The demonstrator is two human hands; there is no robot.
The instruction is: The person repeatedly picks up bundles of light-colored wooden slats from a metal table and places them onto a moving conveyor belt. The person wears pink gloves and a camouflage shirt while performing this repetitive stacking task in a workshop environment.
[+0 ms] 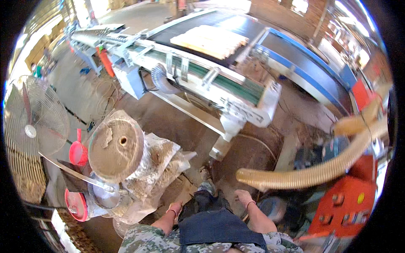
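Note:
My left hand (174, 207) hangs low beside my dark trousers, next to a pile of dusty white sacks (156, 158). Its fingers are blurred against my leg, and nothing shows in it. On the other side, my right hand (243, 197) hangs loosely curled with nothing visible in it, near the open end of a ribbed tan hose (291, 177). Both wrists carry a thin reddish band, and a dark apron (219, 230) covers my front. Neither hand touches the machinery. One of my shoes (205, 172) stands ahead on the dusty floor.
A conveyor frame (173, 105) crosses ahead, and pale wooden boards (211, 40) lie on a black belt behind it. A blue-edged conveyor (303, 63) stands right. Left are a large fan (29, 130), a dusty drum lid (116, 147) and red pans (78, 152). A red machine (346, 206) stands near right.

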